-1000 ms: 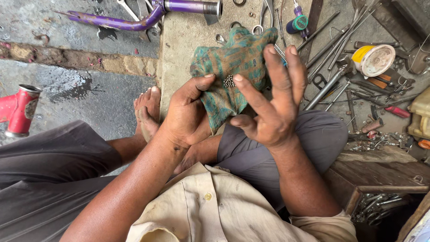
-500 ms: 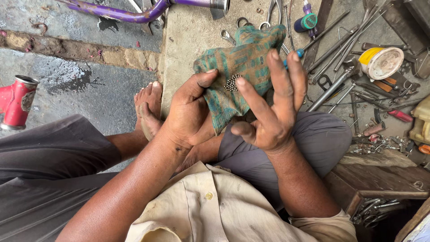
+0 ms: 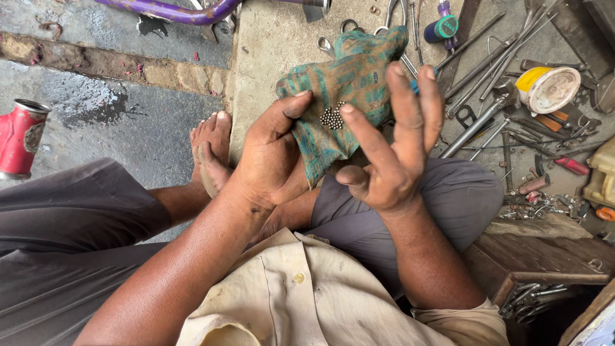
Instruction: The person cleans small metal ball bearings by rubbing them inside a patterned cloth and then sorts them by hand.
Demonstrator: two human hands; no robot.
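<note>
the left hand [image 3: 272, 163] cups a green patterned cloth [image 3: 343, 102] from below, its thumb laid over the cloth's left edge, so its grip is closed on the cloth. a small cluster of steel balls [image 3: 332, 117] sits in the cloth's hollow, just right of that thumb. the right hand [image 3: 391, 160] is spread wide, holding nothing; its forefinger tip touches the balls from the right while the other fingers stand up behind the cloth. both hands hover over the person's crossed legs and bare feet [image 3: 210, 150]. beyond lie tools [image 3: 493, 109] on the concrete floor, a white tub [image 3: 548, 88], a purple tube [image 3: 173, 11], and a red can [image 3: 22, 138] at left.
</note>
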